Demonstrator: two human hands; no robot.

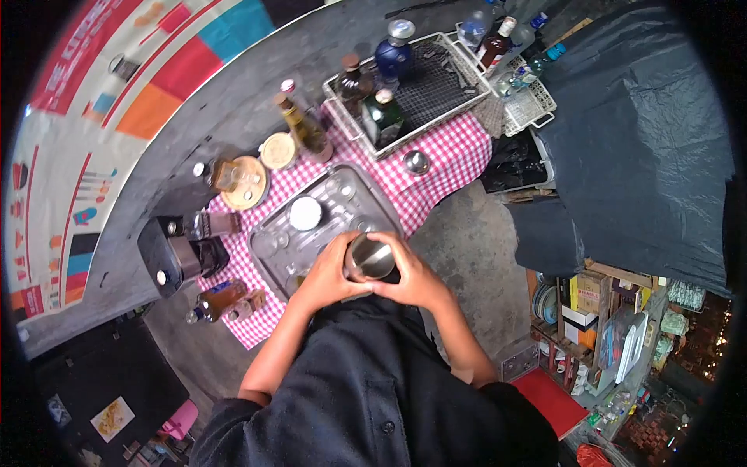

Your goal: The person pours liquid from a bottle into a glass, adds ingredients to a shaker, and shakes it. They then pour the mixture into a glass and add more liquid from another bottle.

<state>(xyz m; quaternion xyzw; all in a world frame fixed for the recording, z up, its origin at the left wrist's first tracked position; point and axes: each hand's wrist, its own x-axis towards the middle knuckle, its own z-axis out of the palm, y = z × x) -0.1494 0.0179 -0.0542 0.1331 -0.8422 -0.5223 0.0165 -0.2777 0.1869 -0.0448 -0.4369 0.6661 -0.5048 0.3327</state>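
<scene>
Head view: the left hand [331,272] and right hand [410,274] curl round an open metal cup [372,258] from both sides, thumbs almost meeting on its near wall. The cup is at the near right corner of the grey tray [268,243]; whether it hangs clear or touches the rim, I cannot tell. If the metal is wet, the smooth wall might slide between the palms, and tipping the open mouth could spill anything inside; the contents are not readable.

Left of the tray, an amber bottle [222,300] stands close to the edge of the cloth-covered table [451,152], where a swinging left forearm could knock it off.

On the tray, a white-topped container [305,212] and some blurred clear glassware [342,187] sit close together. A low sweep of the cup could topple or chip them.

To the right of the tray, a small shiny metal piece [416,162] could be brushed away by a wide right-hand move. Beyond the tray, a tall bottle [307,132] and the wire basket [436,97] seem out of easy reach; only a long stretch would endanger them.
</scene>
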